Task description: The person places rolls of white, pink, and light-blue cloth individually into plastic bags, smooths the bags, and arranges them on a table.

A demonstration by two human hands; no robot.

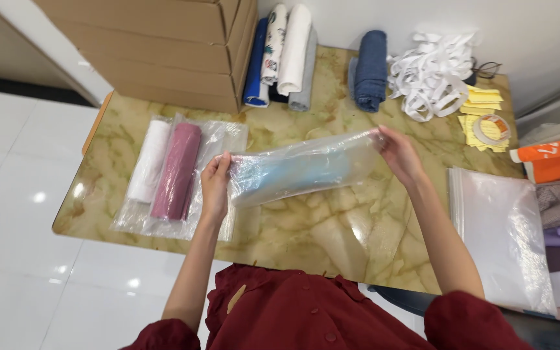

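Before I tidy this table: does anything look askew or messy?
Mostly neat. Only the white straps lie in a loose tangle at the back, beside the rolled cloths. Both hands hold a clear bag level.

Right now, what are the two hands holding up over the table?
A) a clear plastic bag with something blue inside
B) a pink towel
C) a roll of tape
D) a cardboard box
A: the left hand and right hand each grip one end of a clear plastic bag with something blue showing inside it, raised above the table.

One head-worn view — looking steeply down, close over the marble table [293,227].
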